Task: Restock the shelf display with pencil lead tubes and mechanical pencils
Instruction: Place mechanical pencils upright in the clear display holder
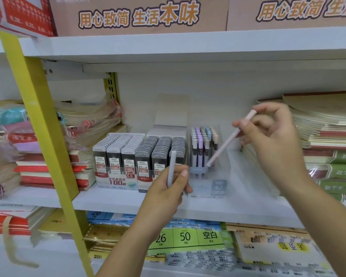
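Note:
My right hand [276, 140] pinches a pale pink mechanical pencil [227, 141], held slanted with its tip down at the front of the clear pencil display box [224, 162]. That box holds several upright pastel mechanical pencils [202, 140] in its back rows. My left hand [168, 188] grips a pale blue-white mechanical pencil [171, 168] upright, in front of the lead tube display. The lead tube display [128, 176] stands left of the pencil box, packed with rows of grey and white lead tubes [140, 148] marked 0.5 and 0.7.
The white shelf board [108, 200] carries stacks of notebooks at the left [28, 156] and right [328, 136]. A yellow upright post [48, 136] crosses the left side. Cardboard boxes [138, 15] sit on the upper shelf. Packaged paper goods [188, 242] fill the shelf below.

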Motion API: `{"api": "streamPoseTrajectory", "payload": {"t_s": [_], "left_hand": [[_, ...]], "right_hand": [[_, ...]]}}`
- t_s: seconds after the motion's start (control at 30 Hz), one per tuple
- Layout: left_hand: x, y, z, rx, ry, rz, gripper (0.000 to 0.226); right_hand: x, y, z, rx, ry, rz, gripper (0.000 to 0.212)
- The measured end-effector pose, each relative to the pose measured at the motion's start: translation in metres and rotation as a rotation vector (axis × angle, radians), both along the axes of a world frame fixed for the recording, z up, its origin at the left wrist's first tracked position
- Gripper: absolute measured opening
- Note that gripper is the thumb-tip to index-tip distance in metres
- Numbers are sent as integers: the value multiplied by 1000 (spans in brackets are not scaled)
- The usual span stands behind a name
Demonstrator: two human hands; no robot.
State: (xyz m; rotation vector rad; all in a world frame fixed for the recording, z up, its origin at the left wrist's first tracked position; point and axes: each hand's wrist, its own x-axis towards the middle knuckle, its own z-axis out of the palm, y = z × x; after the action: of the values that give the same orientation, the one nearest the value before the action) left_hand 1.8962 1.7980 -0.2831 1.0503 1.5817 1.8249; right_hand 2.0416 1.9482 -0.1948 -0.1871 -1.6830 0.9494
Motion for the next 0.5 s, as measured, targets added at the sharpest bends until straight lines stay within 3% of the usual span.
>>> {"api": "streamPoseTrajectory", "payload": {"t_s": [0.23,0.5], "left_hand": [[-3,1,-5,-29,-104,7,31],[-6,-1,-5,-71,-74,-39,35]], "right_hand": [[-13,18,-17,376,-437,-214,28],[-17,20,-22,403,-483,-204,33]]}}
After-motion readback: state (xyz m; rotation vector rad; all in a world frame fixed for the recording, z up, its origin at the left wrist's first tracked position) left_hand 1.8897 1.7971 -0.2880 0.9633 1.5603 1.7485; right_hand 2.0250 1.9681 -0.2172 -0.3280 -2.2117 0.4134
